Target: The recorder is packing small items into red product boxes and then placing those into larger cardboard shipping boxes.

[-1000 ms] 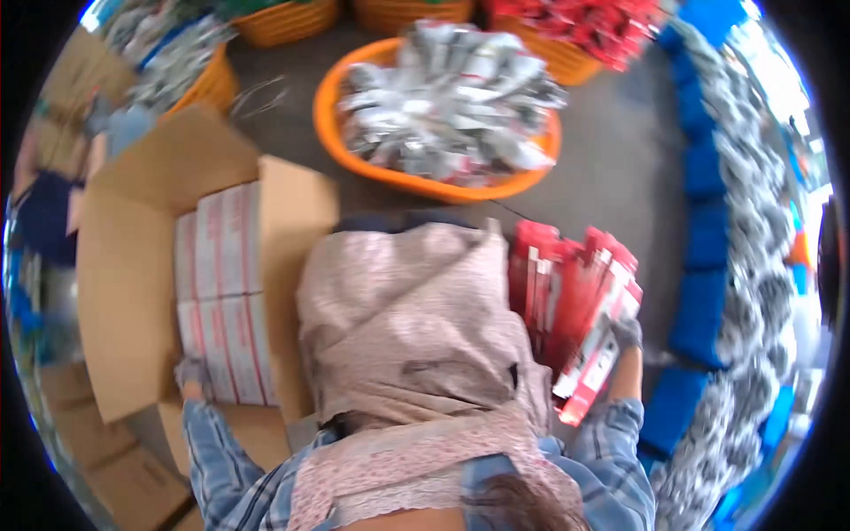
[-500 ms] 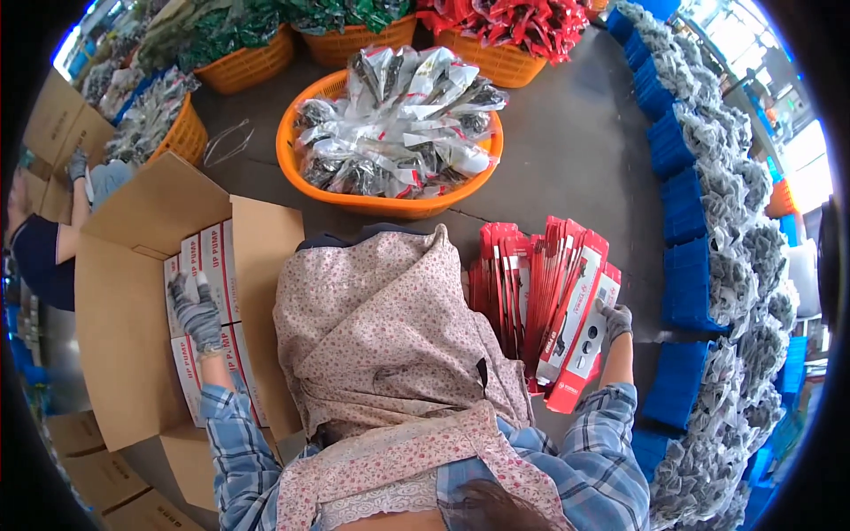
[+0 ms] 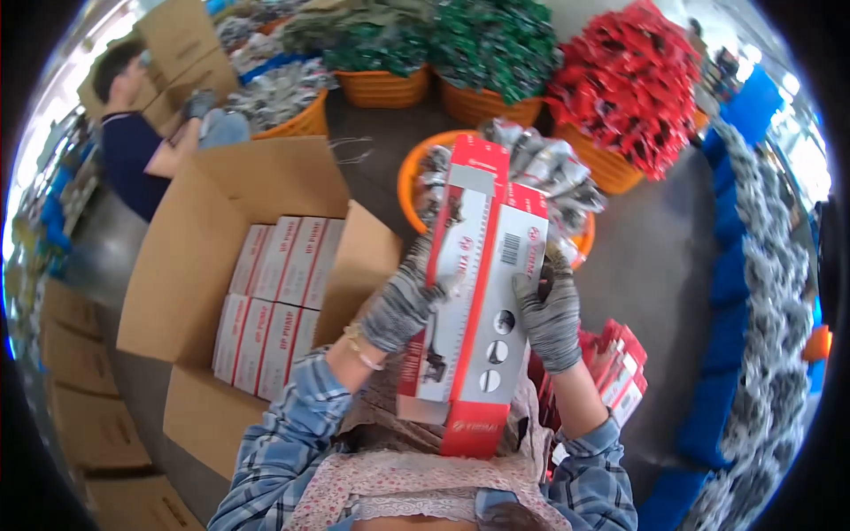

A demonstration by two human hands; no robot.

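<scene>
Cardboard carton [image 3: 489, 323], long, red and grey, is in the middle as I watch from afar — the left hand [image 3: 400, 305], in a grey striped glove [image 3: 390, 320], holds its left side tight, the right hand [image 3: 551, 317] its right. A red-and-white carton pile [image 3: 627, 376] lies by the right forearm [image 3: 581, 403]. I see red-striped white boxes [image 3: 282, 341] inside an open brown cardboard box [image 3: 181, 270] to the left — and an orange plastic tub [image 3: 408, 188] beyond.

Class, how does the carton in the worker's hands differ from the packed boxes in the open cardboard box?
The carton, held between left hand and right hand, has end flaps sticking out; the packed boxes look closed. The carton shows broad faces with pictures; the packed boxes show narrow pale sides with red stripes. Both combine red with pale grey.
</scene>
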